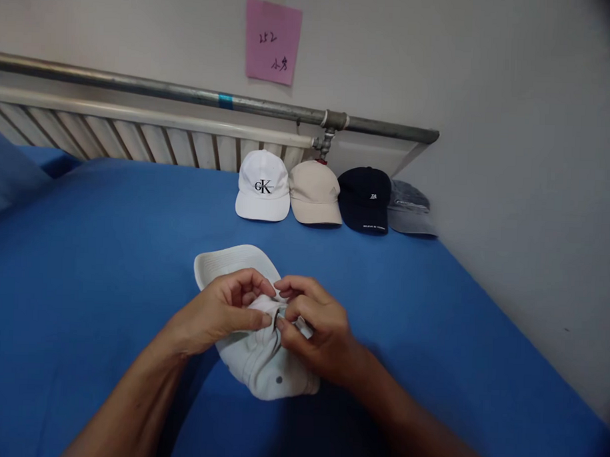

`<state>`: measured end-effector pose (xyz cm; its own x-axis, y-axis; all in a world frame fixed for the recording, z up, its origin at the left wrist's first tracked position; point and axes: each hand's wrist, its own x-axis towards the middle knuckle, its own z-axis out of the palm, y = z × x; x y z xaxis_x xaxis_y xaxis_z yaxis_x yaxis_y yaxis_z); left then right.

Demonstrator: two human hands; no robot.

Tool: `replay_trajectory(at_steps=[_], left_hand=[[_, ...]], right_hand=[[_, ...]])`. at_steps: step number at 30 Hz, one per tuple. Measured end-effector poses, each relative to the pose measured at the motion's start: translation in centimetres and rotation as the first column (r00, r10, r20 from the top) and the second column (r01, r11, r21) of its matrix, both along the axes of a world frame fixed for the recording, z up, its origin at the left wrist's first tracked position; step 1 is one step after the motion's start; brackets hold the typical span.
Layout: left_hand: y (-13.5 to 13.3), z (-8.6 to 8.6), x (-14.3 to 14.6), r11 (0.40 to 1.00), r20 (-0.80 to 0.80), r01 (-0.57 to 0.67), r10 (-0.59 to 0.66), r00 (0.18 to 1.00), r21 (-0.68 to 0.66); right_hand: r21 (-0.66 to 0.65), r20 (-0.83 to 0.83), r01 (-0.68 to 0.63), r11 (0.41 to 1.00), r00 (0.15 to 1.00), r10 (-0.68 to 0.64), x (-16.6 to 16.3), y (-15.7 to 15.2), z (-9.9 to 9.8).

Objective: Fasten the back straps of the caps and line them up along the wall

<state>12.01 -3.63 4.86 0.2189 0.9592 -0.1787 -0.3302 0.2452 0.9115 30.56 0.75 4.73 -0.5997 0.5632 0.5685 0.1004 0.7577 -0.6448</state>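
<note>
A pale, off-white baseball cap (280, 377) lies tilted on the blue sheet (108, 261), its brim pointing up and to the left. My left hand (227, 309) pinches the cap's fabric near its back strap, thumb and fingers closed on it. From the other side my right hand (316, 322) grips the strap area, its fingertips close to those of the left. A small dark slot or edge shows between the two thumbs. The fingers hide part of the strap, so its fastening cannot be made out.
Beyond my hands stand a white cap (263, 177), a beige cap (314, 182), a black cap (364, 190) and a grey cap (410, 222) in a row. Behind them are a radiator (178, 144) and a metal pipe (154, 86). A pink note (271, 44) sticks to the wall.
</note>
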Motion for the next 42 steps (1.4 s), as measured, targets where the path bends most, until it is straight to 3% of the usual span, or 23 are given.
replay_trajectory(at_steps=[7,14,17,21,31,34,38,42], left_hand=[[0.0,0.4,-0.1,0.999,-0.103,-0.017,0.021,0.994,0.039],[-0.2,0.4,-0.3,1.000,-0.092,-0.002,0.003,0.996,0.015],[-0.2,0.2,-0.5,1.000,-0.085,-0.010,0.010,0.996,0.001],[-0.1,0.2,-0.4,0.999,-0.098,-0.040,0.039,0.994,-0.005],[-0.2,-0.2,-1.0,0.999,-0.118,0.035,-0.035,0.992,-0.003],[-0.2,-0.1,-1.3,1.000,-0.118,0.025,-0.024,0.993,0.007],[-0.4,0.4,-1.6,1.000,-0.132,0.018,-0.015,0.991,0.018],[-0.5,0.6,-1.6,0.998,-0.177,0.056,-0.049,0.983,0.029]], right_hand=[[-0.170,0.098,-0.168,0.971,0.978,0.187,0.8,1.0,0.3],[-0.208,-0.007,-0.123,0.970,0.992,0.124,0.7,1.3,0.3],[-0.222,0.013,-0.160,0.962,0.986,0.167,1.0,1.4,0.6],[-0.247,0.019,-0.108,0.963,0.993,0.116,1.1,1.5,0.7],[-0.323,-0.045,-0.096,0.941,0.995,0.086,0.5,1.2,0.0],[-0.441,0.020,-0.073,0.895,0.996,0.091,0.8,1.6,0.7],[-0.604,0.127,-0.084,0.792,0.972,0.199,1.3,2.2,1.5],[-0.637,0.101,-0.120,0.761,0.966,0.237,1.3,2.2,1.6]])
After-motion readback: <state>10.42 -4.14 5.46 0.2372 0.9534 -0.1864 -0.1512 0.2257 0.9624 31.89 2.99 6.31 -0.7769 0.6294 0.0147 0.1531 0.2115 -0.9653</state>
